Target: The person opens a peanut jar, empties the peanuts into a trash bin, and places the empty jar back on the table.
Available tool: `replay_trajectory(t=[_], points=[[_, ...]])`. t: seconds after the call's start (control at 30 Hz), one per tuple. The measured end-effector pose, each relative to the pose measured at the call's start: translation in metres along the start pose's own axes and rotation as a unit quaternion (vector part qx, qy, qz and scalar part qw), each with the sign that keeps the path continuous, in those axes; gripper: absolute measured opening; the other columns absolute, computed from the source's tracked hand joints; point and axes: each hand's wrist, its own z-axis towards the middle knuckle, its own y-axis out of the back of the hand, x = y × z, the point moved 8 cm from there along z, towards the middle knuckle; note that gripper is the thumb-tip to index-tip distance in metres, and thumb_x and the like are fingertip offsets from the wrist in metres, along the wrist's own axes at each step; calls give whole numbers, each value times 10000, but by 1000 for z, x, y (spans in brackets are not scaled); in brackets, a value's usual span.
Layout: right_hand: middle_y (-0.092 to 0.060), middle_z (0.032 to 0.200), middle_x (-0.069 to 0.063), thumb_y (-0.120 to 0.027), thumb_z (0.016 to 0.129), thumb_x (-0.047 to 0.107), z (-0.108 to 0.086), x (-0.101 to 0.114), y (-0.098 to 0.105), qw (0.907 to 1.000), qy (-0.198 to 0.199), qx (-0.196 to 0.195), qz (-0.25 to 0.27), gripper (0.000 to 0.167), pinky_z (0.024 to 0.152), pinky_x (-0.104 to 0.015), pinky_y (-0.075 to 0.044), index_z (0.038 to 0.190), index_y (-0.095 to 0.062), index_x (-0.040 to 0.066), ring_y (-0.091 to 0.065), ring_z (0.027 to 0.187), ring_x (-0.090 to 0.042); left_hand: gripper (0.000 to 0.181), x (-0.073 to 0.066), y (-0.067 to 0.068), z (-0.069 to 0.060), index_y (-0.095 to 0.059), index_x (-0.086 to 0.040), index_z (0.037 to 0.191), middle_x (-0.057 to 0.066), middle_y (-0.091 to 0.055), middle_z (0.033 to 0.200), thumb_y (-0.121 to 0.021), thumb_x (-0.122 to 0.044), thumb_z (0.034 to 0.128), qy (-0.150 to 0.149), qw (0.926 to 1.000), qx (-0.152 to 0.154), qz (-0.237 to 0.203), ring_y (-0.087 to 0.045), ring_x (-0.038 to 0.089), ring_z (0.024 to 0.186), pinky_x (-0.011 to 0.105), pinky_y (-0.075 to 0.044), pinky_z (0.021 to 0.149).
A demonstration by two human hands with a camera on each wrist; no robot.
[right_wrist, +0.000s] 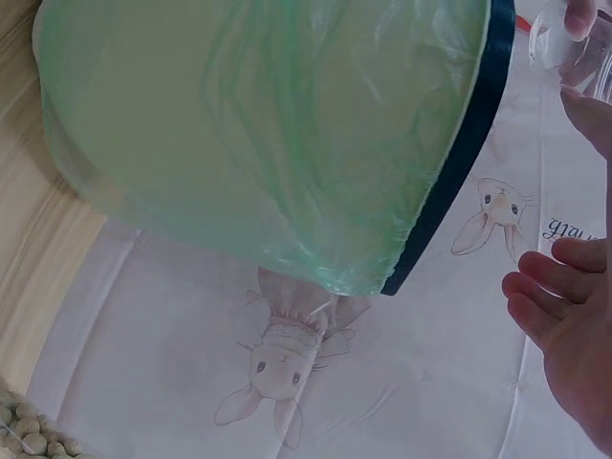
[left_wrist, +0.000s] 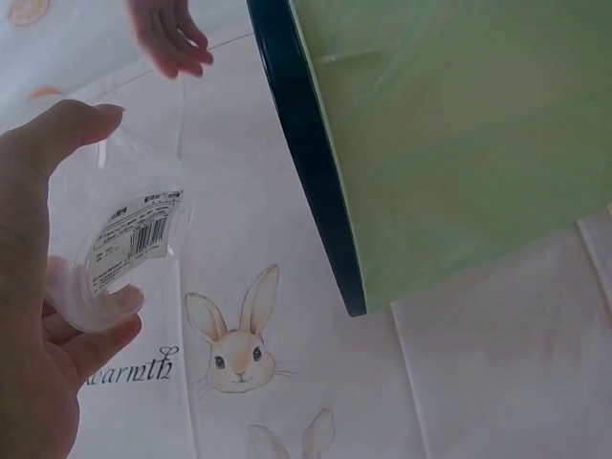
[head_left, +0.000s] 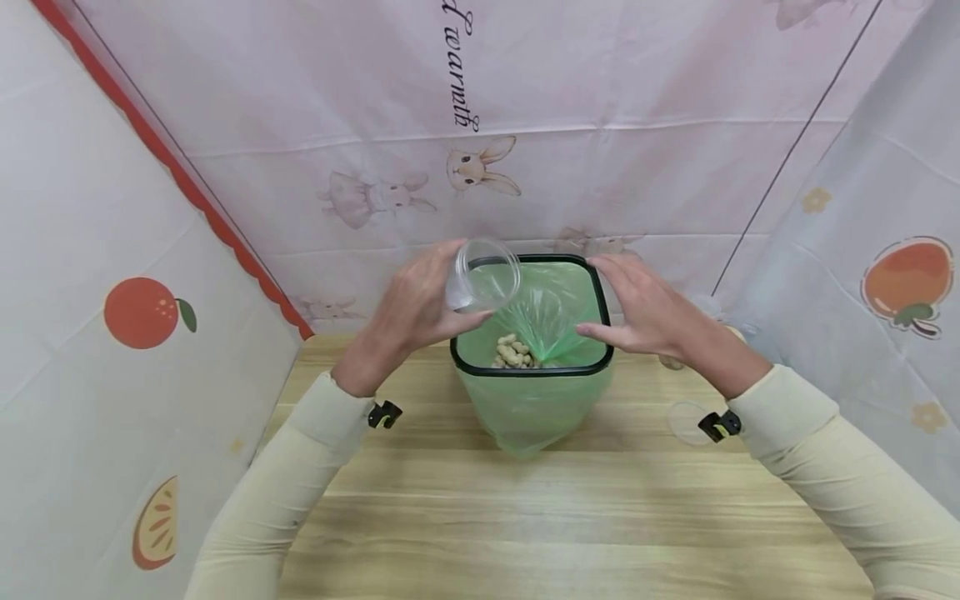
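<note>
My left hand (head_left: 412,302) grips a clear plastic cup (head_left: 489,275) between thumb and fingers, its round mouth tilted over the left side of a bin. A barcode label (left_wrist: 134,239) shows on the cup in the left wrist view. The bin (head_left: 531,372) has a black rim and a green plastic liner bag (head_left: 525,408). Inside lie several peanuts (head_left: 513,352), beside a gathered knot in the bag. My right hand (head_left: 637,307) holds nothing; its thumb and fingers are spread by the bin's right rim. Whether its fingertips touch the rim I cannot tell.
A clear round lid (head_left: 688,422) lies on the wooden table (head_left: 555,517), near the right wrist. Nuts or similar pale pieces (right_wrist: 33,435) appear at the right wrist view's lower left corner. Printed cloth walls (head_left: 360,83) stand behind and at both sides.
</note>
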Motion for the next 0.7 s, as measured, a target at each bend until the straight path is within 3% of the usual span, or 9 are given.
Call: replay_trajectory(t=[0.23,0.7], points=[[-438,1598,-202,-811,832,515,3,6,6,9989,-267,61,387,987,1221,-647,-304,1580,-366,50,-376,1499,-432,933,-3,1,6,-530,40,1380,220,-651,1270,-922,-468,703,210,9991,-130,-345,-669,338,1085,421,-628,848],[-430,1620,-162,-835,826,474,7,24,12,9953,-248,-42,937,976,1206,-669,-313,1597,-364,103,-379,1513,-404,905,-10,-7,7,-568,60,1327,202,-664,1204,-931,-465,685,324,9964,-206,-751,-652,313,1070,416,-610,880]])
